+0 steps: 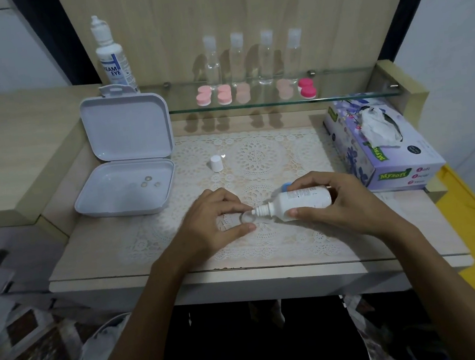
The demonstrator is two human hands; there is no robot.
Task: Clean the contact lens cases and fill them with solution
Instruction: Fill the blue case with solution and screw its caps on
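— Holding what? Right hand (342, 203) wrapped around small white solution bottle (301, 200), thumb below, fingers on top. Left hand (214, 221) pinching clear lens case cup (247, 217) between thumb and fingertips, over lace mat (257, 154).

— And direction? Bottle lying nearly flat, long axis left-right, nozzle pointing left, touching cup rim.

— Around? Loose white cap (216, 163) further back. Open grey box (127, 159) on left, tissue box (380, 148) on right, pink cases (203, 96) on glass shelf (354, 95). Nothing blocking the hands.

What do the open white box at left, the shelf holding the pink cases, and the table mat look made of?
Open white box: matte moulded plastic, judging by its rounded corners and hinge. Shelf: clear glass, since the shadows show through it. Table mat: lace-patterned, probably vinyl or crochet; cannot tell which.
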